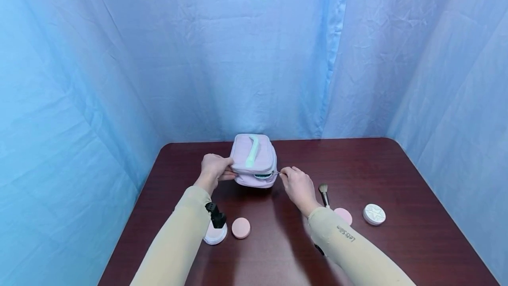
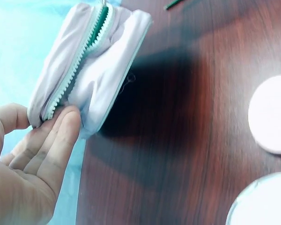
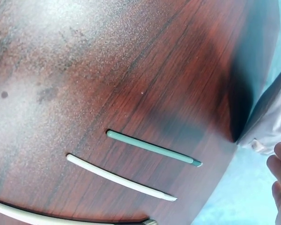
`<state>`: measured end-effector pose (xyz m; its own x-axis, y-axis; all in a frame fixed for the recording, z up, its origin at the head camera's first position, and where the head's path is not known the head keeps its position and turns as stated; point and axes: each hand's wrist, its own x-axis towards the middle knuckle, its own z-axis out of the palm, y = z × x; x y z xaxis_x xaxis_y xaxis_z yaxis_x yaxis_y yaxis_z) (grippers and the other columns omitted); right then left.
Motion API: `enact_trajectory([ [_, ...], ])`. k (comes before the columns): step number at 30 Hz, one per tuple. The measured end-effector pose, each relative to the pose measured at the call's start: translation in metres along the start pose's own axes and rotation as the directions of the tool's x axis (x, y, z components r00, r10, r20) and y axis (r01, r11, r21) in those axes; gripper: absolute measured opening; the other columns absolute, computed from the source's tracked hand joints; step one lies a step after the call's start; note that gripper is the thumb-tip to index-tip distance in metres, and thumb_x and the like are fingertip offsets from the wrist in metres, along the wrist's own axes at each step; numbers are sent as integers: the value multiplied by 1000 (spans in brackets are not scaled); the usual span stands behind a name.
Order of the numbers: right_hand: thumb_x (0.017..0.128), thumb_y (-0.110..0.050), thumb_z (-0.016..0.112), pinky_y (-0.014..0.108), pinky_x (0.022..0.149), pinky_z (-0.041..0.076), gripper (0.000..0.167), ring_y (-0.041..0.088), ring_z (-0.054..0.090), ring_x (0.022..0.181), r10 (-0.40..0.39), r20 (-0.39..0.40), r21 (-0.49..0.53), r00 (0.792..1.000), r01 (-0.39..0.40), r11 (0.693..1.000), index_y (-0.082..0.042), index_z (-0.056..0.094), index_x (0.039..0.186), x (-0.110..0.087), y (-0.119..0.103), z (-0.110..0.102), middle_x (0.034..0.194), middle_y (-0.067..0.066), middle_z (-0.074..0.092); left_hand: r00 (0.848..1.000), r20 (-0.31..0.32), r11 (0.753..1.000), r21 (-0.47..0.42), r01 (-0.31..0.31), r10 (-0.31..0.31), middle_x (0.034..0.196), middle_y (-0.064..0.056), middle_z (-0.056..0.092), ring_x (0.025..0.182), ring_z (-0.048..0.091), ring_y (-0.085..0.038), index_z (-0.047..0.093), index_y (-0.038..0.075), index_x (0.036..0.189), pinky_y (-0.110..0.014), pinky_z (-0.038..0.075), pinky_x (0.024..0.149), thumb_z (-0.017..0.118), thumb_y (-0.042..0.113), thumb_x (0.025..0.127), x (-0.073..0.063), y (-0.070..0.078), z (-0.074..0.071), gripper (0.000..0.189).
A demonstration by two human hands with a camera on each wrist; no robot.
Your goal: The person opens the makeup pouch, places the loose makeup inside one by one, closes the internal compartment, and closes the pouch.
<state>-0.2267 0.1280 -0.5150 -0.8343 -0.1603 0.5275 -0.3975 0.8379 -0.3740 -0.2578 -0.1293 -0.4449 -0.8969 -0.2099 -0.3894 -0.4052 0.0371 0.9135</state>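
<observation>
Lilac bag [image 1: 263,158] pinched from both sides

In the head view, a person's left hand [image 1: 214,169] clamped the bag's left corner, near the far edge of a dark table [image 1: 420,250]; the right hand [image 1: 297,185] pinched the zipper pull [image 1: 278,172]. In the left wrist view, thumb and fingers gripped the corner beside the partly open zipper [image 2: 68,80]. In the right wrist view, a green stick [image 3: 152,148] and a white stick [image 3: 119,177] lay apart.
</observation>
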Motion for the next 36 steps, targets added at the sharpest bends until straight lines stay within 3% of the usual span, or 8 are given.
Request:
enact_trajectory([
  [5,91,-10,77,47,62,57,5,30,70,70,-5,12,-5,1000,5,1000,-8,76,96,0,3,0,86,7,73,1000,29,998,57,-3,1,88,-27,74,75,77,-34,66,-8,101,-37,63,64,66,2,90,3,-4,-6,15],
  [11,91,-11,77,45,66,58,6,29,72,75,-17,34,0,999,17,1000,-8,76,96,3,5,-3,88,7,76,998,56,994,112,0,-6,98,-32,72,79,77,-35,68,-10,104,-39,63,70,68,2,93,5,-9,-14,16],
  [19,91,-13,78,44,63,57,7,26,71,71,2,68,16,998,-3,1000,-9,76,96,6,6,-5,88,4,77,997,80,967,255,-14,-7,93,-26,72,78,77,-33,69,-10,105,-45,61,79,70,4,95,10,-17,-24,17],
  [25,89,-12,79,38,59,52,5,17,62,60,-6,97,72,995,-1,997,-10,77,93,8,6,-3,80,2,75,996,83,948,317,-42,17,91,-24,71,74,76,-32,69,-11,103,-44,62,74,69,4,96,15,-22,-26,16],
  [30,90,-12,78,31,62,50,3,9,59,63,-28,175,156,984,0,988,-9,78,93,6,6,1,83,-1,76,999,49,934,357,-28,12,93,-28,71,69,76,-31,70,-11,102,-41,63,69,71,4,94,17,-26,-26,17],
  [34,91,-15,77,31,66,53,4,9,63,69,-15,207,208,978,-29,978,-12,78,94,5,4,3,88,-2,77,998,32,909,412,-54,45,89,-27,72,68,75,-31,72,-11,99,-41,63,67,70,2,92,17,-27,-26,15],
  [36,91,-16,78,33,67,54,4,10,66,72,-20,207,227,978,-29,973,-12,78,94,5,3,4,88,-2,77,993,31,856,504,-114,114,86,-22,74,69,74,-28,75,-9,96,-40,63,68,70,3,91,17,-27,-23,13],
])
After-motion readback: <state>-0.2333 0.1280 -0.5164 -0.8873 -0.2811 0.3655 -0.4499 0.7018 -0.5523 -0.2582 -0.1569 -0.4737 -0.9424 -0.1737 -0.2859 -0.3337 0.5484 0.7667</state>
